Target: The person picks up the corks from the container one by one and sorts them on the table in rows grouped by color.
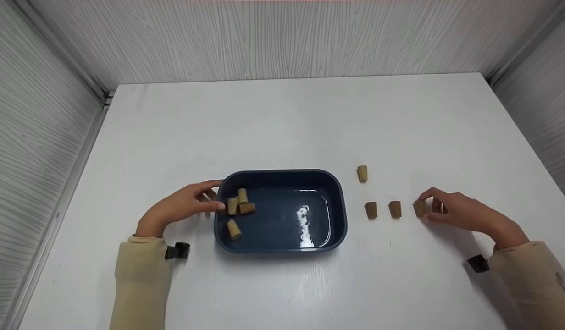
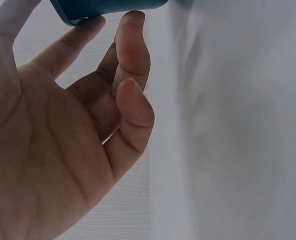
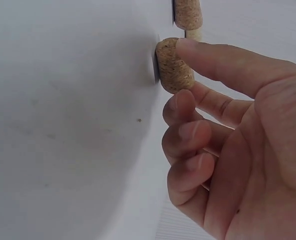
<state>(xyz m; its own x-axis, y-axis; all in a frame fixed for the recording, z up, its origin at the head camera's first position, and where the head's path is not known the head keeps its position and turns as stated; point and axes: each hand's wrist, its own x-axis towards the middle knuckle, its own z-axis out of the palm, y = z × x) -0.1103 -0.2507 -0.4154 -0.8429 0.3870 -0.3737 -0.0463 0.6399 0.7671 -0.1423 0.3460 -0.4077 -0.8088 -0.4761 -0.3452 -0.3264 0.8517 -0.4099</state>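
Note:
A dark blue rectangular tub (image 1: 282, 251) stands on the table, with several cork stoppers (image 1: 234, 230) in its left part. At its left end, my left hand (image 1: 186, 204) holds the rim, with the thumb over the edge and fingers against the outer wall. In the left wrist view, fingertips touch the underside of the tub's wall (image 2: 107, 6). To the right, my right hand (image 1: 466, 213) pinches a cork stopper (image 3: 174, 67) between thumb and index finger, its other fingers curled. This stopper stands on or just above the table; I cannot tell which.
Two brown cork stoppers (image 1: 371, 210) stand in a row between the tub and my right hand. A lighter cork stopper (image 1: 362, 173) stands farther back. Grey wood-grain panels (image 1: 282, 41) border the white table (image 1: 282, 123) at the back and sides.

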